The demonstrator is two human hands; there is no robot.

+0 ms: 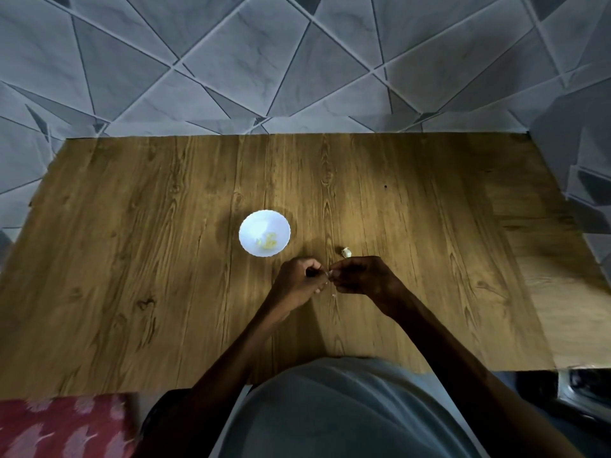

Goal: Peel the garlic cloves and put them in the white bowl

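Beyond the grey shirt, left hand and right hand meet, curled fingers pinching a garlic clove.

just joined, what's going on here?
A person is peeling a garlic clove, pinched between the left hand and right hand over the wooden table. The white bowl already holds a few peeled cloves. One more garlic piece lies on the table beside the right hand.

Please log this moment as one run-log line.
left hand, right hand: pinch small pale garlic clove | round white bowl: yellowish peeled cloves inside | brown wooden table: whitish garlic piece
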